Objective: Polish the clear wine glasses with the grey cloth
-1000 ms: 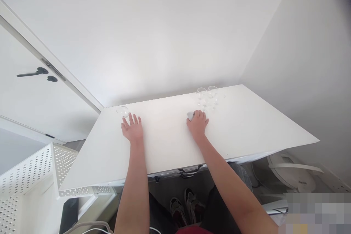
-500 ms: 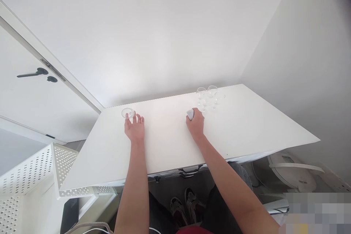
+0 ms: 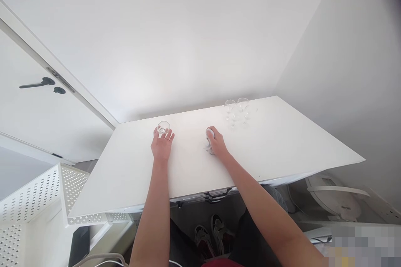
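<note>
My left hand is over the left-middle of the white table, its fingers around a small clear glass with a round rim. The lower part of this glass is hidden by the fingers. Toward the middle, my right hand grips a small white object with a rounded top; its kind is unclear. Greyish, see-through blurred shapes show below it, beside the palm. Several clear stemmed glasses stand grouped at the table's back edge, beyond my right hand and apart from it.
A plain wall rises behind the table, with a door and its black handle on the left. White perforated panels stand at lower left near a dark flat object. A white appliance sits below the table's right side.
My left hand has moved right with the glass. My right hand has shifted slightly left and turned, so the white object points differently and see-through shapes show under it.
</note>
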`<state>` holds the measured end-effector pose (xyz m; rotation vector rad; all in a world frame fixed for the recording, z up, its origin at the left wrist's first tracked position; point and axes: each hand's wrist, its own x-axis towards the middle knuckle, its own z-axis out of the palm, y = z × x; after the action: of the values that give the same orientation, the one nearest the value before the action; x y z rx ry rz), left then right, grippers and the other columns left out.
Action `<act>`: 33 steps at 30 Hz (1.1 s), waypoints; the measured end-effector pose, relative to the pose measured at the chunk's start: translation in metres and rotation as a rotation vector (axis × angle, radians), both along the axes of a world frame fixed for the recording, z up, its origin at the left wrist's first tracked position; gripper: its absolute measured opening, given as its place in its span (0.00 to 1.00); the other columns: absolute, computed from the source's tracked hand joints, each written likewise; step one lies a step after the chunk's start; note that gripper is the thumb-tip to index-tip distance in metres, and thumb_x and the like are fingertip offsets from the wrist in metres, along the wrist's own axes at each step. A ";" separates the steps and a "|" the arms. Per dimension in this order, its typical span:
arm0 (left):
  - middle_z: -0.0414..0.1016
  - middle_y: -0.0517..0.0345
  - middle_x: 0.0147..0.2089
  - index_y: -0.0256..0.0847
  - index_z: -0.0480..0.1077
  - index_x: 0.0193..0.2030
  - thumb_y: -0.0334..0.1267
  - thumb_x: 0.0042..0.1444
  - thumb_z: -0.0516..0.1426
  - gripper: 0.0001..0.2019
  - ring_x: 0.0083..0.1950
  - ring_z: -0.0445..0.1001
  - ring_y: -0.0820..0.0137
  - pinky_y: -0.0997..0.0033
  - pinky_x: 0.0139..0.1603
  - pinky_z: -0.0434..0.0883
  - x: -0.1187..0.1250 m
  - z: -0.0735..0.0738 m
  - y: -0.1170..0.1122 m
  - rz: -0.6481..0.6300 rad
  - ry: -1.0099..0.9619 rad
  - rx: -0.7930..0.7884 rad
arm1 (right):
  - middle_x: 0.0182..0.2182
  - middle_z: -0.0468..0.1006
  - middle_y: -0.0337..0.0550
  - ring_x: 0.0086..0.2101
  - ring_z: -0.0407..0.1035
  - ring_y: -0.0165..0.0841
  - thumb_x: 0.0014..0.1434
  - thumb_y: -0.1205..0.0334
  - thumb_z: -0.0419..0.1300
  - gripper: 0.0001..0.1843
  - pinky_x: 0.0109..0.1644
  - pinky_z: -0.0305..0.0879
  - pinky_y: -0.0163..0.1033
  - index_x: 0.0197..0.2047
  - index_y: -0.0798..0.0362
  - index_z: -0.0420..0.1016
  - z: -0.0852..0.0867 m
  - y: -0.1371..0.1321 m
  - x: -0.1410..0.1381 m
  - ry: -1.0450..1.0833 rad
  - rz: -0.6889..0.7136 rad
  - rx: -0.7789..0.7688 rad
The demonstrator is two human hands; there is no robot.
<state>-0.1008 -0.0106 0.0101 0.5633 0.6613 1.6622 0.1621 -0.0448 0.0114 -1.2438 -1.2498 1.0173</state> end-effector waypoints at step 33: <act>0.70 0.52 0.51 0.47 0.73 0.54 0.49 0.55 0.69 0.22 0.50 0.82 0.61 0.62 0.49 0.74 0.047 -0.001 -0.016 -0.159 0.737 0.176 | 0.43 0.74 0.44 0.38 0.69 0.35 0.59 0.57 0.63 0.13 0.44 0.69 0.43 0.47 0.49 0.75 -0.008 0.005 -0.013 -0.137 0.103 0.317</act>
<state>-0.0541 -0.0262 0.0089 1.3515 0.9658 1.3497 0.1486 -0.0396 0.0032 -1.0239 -1.5289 0.7777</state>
